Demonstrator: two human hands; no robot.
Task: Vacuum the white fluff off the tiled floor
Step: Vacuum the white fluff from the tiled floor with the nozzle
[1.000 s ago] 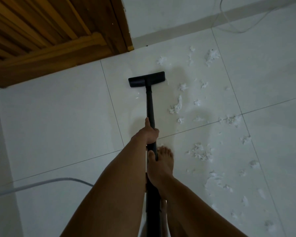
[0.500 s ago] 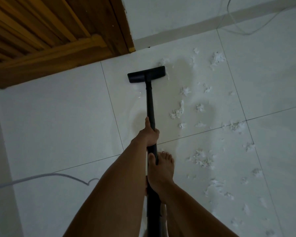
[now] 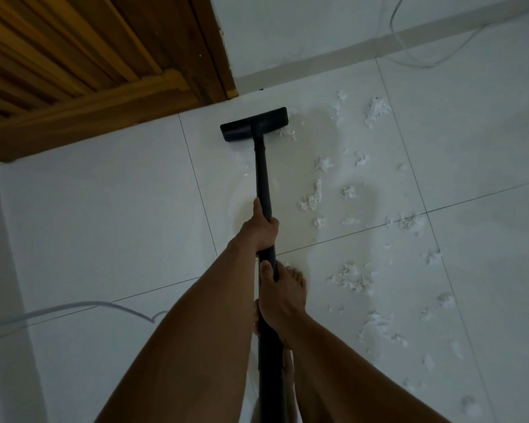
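Note:
A black vacuum wand (image 3: pixel 262 175) runs away from me to a flat black floor nozzle (image 3: pixel 254 124) resting on the white tiled floor (image 3: pixel 104 215) near the wall. My left hand (image 3: pixel 258 228) grips the wand higher up; my right hand (image 3: pixel 280 297) grips it lower down, closer to me. White fluff (image 3: pixel 310 199) lies scattered in several clumps to the right of the wand, and a small tuft (image 3: pixel 287 132) touches the nozzle's right end. A bigger clump (image 3: pixel 351 277) lies right of my right hand.
A wooden slatted door and frame (image 3: pixel 104 71) fills the upper left. A white wall with grey skirting (image 3: pixel 318 61) runs behind the nozzle. A thin cable (image 3: pixel 422 64) loops at the top right, and a pale cord (image 3: pixel 74 306) crosses the floor at the left.
The nozzle has been pushed forward towards the wall, past the fluff clump that lay ahead of it. Both hands kept their grip on the wand. The cord at left has shifted right.

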